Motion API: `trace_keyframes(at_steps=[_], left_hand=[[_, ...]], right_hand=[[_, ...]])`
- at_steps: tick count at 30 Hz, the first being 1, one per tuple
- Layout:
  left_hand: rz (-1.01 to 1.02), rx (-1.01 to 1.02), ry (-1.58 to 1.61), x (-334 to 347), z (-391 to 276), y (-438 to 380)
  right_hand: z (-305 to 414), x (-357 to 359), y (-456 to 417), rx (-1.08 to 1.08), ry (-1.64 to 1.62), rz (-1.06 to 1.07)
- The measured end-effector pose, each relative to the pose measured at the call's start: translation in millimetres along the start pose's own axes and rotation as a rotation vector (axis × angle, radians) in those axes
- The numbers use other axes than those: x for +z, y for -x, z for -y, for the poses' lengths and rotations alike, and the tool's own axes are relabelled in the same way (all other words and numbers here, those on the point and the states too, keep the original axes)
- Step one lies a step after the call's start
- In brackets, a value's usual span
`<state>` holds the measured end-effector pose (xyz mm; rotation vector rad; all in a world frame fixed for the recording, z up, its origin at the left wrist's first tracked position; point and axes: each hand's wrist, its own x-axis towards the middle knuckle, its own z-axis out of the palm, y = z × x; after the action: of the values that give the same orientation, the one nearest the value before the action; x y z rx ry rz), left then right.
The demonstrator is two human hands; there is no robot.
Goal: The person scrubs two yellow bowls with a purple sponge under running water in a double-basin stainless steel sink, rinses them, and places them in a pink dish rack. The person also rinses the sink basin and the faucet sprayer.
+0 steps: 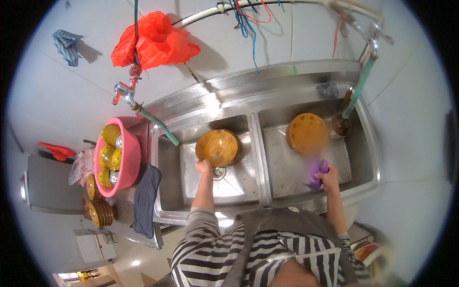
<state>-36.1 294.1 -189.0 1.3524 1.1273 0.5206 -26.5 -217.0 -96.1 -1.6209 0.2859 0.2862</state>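
In the left basin (172, 193) of a double stainless-steel sink, my left hand (203, 166) grips the near rim of an amber-brown bowl (218, 147) with a dark pattern. The bowl seems to rest on others, though its underside is hidden; a drain strainer (219, 173) shows just below it. Over the right basin (287, 179), a bunched purple cloth (317, 174) is held in my right hand (329, 177). Beyond the cloth stands another amber-brown bowl (307, 132), partly blurred by a smear on the view.
Green hoses (159, 125) hang from taps over both basins. A metal cup (341, 125) stands in the right basin's far corner, near a steel scourer (328, 90). Leftward are a pink tub (131, 161) of bowls, a dark cloth (146, 201) and stacked brown bowls (102, 213).
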Motion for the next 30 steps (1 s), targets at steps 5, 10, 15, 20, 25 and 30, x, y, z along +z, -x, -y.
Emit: trace_keyframes(at_steps=[5, 10, 15, 20, 25, 30], left_hand=[[-0.123, -0.031, -0.212, -0.8, 33.0, -34.5], [-0.111, 0.042, -0.488, -2.8, 71.3, -58.3], [0.058, 0.223, -1.359, 8.7, 24.1, -21.1], [-0.084, 1.025, -1.073, 119.2, -71.4, 36.2], [0.638, 1.015, -0.708, 250.1, -96.1, 160.5], [0.819, 0.512, -1.244, 308.0, -24.3, 201.5]], right_hand=[[30.5, 11.9, 11.8, -0.496, 0.554, -0.112], [48.7, 12.0, 21.9, -0.595, 0.637, -0.115], [66.0, 17.9, 24.4, -0.668, 0.694, -0.209], [40.8, 10.9, 14.0, -0.584, 0.693, -0.337], [25.8, 16.7, 3.5, -0.233, 0.444, -0.557], [8.4, -3.0, 5.2, 0.128, -0.189, -0.472]])
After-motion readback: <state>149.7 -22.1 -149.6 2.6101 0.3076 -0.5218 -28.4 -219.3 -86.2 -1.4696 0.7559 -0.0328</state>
